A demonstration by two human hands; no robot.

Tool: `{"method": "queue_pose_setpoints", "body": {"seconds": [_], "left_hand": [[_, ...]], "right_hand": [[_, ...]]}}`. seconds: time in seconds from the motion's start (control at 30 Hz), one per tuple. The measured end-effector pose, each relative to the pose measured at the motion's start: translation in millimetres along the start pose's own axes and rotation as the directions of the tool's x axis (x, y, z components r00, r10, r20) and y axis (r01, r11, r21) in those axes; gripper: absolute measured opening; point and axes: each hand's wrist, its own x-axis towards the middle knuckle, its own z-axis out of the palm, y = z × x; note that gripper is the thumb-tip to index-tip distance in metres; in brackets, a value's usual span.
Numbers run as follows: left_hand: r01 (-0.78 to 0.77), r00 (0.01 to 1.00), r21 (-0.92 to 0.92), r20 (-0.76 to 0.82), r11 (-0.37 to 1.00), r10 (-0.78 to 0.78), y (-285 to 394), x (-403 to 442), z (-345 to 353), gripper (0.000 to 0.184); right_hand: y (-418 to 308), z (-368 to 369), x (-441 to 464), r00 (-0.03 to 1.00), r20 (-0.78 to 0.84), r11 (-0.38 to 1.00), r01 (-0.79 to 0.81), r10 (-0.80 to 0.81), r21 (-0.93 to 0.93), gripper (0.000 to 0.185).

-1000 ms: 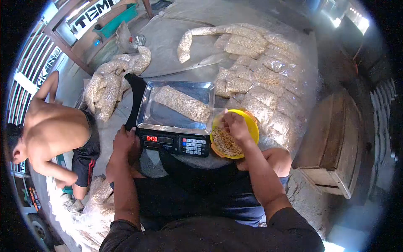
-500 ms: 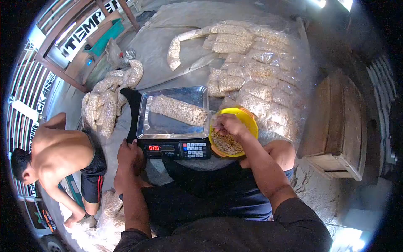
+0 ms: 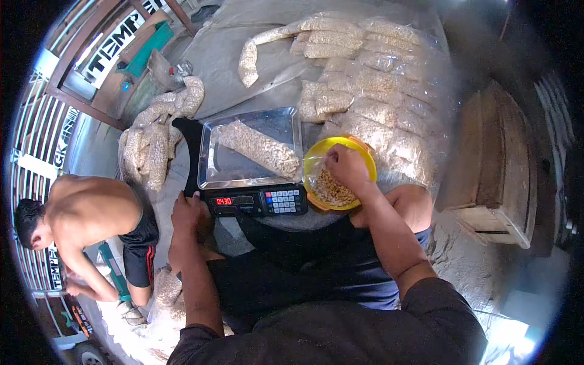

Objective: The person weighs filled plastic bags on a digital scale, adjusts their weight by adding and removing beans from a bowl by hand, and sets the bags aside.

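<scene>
A digital scale point(image 3: 255, 201) with a red lit display stands in front of me. On its steel tray point(image 3: 243, 181) lies a clear plastic bag of pale beans point(image 3: 258, 148), its end toward the bowl. Right of the scale, a yellow bowl point(image 3: 318, 148) holds loose beans point(image 3: 331, 190). My right hand point(image 3: 350, 169) is inside the bowl above the beans, fingers drawn together; what they hold is hidden. Clear film shows by the bowl's left side. My left hand point(image 3: 187, 213) rests against the scale's left front corner, its fingers partly hidden.
Filled bags point(image 3: 377, 106) lie in rows at the back right, with another heap of bags point(image 3: 152, 143) at the left. A wooden box point(image 3: 493, 176) stands at the right. Another person point(image 3: 97, 213) bends down at the left.
My right hand has lifted slightly and shifted right within the bowl. My left hand stays by the scale. The other person's arm has moved left. The view has tilted a little.
</scene>
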Motion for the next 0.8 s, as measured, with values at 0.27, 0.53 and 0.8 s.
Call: {"method": "queue_pose_setpoints", "body": {"seconds": [0.27,0.53,0.8], "left_hand": [[-0.047,0.999,-0.063,0.003,0.997,0.047,-6.2,-1.4,-5.8,0.078],[0.047,0.998,-0.041,0.047,0.998,-0.045,4.4,-0.8,-8.7,0.077],[0.051,0.998,-0.035,0.035,0.998,-0.05,10.6,-4.4,-16.0,0.067]], "right_hand": [[-21.7,-40.0,-18.1,0.973,-0.217,0.985,0.111,-0.08,0.134,0.028],[-21.4,-40.1,-25.8,0.968,0.229,0.995,0.094,-0.1,0.038,0.042],[-20.4,-42.5,-50.8,0.949,0.284,0.991,0.127,-0.135,0.047,0.038]]}}
